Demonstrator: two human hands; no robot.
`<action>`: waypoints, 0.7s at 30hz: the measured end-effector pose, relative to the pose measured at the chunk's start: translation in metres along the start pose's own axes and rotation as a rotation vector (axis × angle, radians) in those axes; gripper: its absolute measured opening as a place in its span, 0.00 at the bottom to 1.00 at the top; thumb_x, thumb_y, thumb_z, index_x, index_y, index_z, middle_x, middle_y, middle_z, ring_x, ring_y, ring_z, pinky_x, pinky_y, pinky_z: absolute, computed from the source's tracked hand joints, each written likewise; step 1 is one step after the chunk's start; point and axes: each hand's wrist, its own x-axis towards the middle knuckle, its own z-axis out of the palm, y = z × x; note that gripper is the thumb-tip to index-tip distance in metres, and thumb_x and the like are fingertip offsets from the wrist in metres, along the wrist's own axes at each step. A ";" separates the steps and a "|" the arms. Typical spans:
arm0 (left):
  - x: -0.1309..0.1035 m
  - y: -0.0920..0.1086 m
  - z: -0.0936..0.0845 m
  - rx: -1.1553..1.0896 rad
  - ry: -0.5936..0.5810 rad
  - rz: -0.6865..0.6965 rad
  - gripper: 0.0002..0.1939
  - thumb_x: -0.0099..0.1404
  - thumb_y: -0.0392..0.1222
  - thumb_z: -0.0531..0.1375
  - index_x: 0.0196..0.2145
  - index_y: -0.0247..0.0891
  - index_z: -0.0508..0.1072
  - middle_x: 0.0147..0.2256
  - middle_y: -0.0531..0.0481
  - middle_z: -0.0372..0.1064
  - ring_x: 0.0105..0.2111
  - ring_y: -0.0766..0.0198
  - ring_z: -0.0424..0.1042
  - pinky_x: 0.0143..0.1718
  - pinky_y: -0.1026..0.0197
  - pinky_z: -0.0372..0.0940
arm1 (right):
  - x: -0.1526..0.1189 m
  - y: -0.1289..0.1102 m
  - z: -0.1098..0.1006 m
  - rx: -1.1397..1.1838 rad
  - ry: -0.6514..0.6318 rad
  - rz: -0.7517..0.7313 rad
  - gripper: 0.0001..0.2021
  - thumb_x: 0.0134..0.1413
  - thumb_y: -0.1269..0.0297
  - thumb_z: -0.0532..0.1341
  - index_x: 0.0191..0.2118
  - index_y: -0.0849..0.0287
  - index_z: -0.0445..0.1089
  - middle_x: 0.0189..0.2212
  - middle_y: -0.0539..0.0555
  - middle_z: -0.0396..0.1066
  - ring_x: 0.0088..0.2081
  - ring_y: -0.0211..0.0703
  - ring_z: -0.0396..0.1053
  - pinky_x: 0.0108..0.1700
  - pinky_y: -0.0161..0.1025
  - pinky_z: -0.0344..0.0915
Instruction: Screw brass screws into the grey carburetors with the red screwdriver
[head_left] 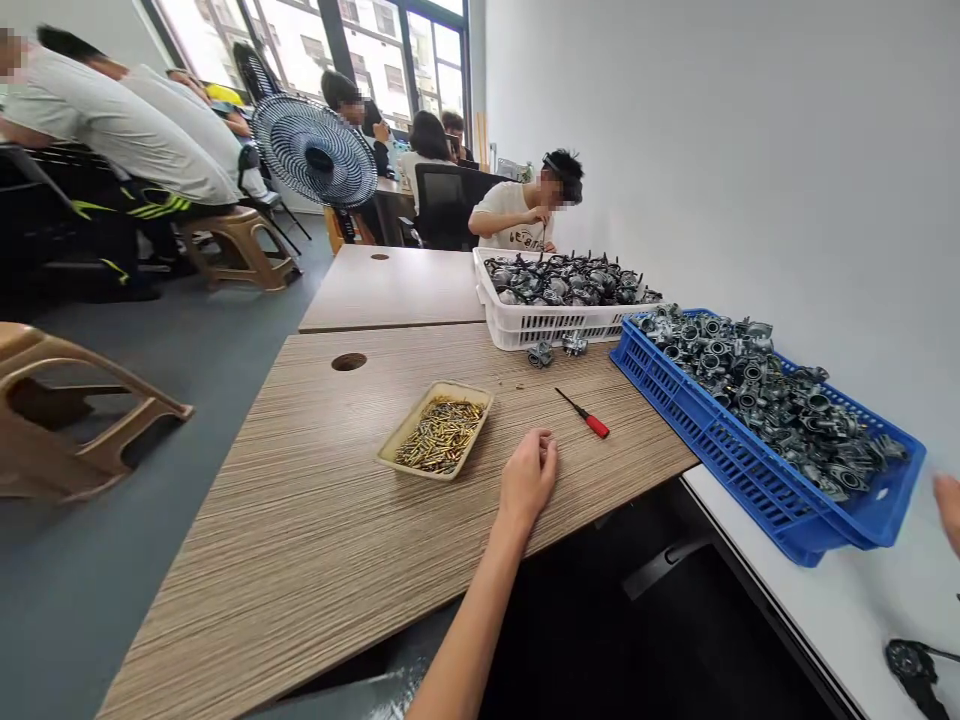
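Observation:
My left hand (529, 470) rests on the wood-grain table (315, 530) near its front edge, fingers loosely curled, and I see nothing in it. To its left stands a shallow cream tray (390, 455) heaped with small brass-coloured screws (442, 435). A screwdriver (595, 424) with a red handle and dark shaft lies to the right of the hand, apart from it. Only a sliver of my right hand (949, 508) shows at the right edge of the view; its fingers are mostly cut off. It is nearest to a blue crate (705, 440) full of grey metal castings (750, 375).
Behind, a white crate (540, 325) holds dark-and-silver metal parts; two castings (540, 354) lie before it. Across the table a person (517, 215) works with bent head. A fan (315, 150), stools (240, 240) and other people are at left. A black strapped device (911, 665) lies lower right.

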 end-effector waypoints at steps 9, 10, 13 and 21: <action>-0.001 -0.002 0.001 -0.127 0.009 -0.037 0.10 0.74 0.44 0.53 0.46 0.42 0.71 0.37 0.48 0.76 0.33 0.59 0.76 0.41 0.55 0.70 | -0.022 -0.229 0.256 0.570 -0.556 -0.449 0.27 0.62 0.48 0.63 0.62 0.57 0.68 0.54 0.65 0.71 0.54 0.59 0.73 0.55 0.58 0.75; -0.001 -0.002 0.001 -0.135 0.005 -0.041 0.09 0.74 0.44 0.53 0.46 0.42 0.71 0.37 0.48 0.77 0.33 0.59 0.76 0.41 0.55 0.70 | -0.021 -0.245 0.292 0.564 -0.645 -0.461 0.31 0.60 0.49 0.65 0.64 0.58 0.66 0.56 0.66 0.69 0.56 0.60 0.72 0.59 0.58 0.72; -0.002 -0.003 0.001 -0.139 -0.011 -0.042 0.09 0.75 0.43 0.53 0.47 0.42 0.71 0.38 0.48 0.77 0.35 0.58 0.76 0.42 0.54 0.70 | -0.016 -0.282 0.380 0.453 -0.811 -0.397 0.45 0.52 0.52 0.72 0.71 0.63 0.59 0.66 0.71 0.60 0.68 0.64 0.61 0.70 0.58 0.59; -0.003 -0.006 0.004 -0.101 -0.024 -0.041 0.08 0.75 0.43 0.54 0.48 0.44 0.71 0.39 0.47 0.77 0.37 0.56 0.77 0.44 0.52 0.71 | -0.007 -0.315 0.477 0.400 -0.915 -0.287 0.49 0.46 0.51 0.76 0.69 0.64 0.58 0.66 0.74 0.63 0.68 0.66 0.62 0.68 0.58 0.59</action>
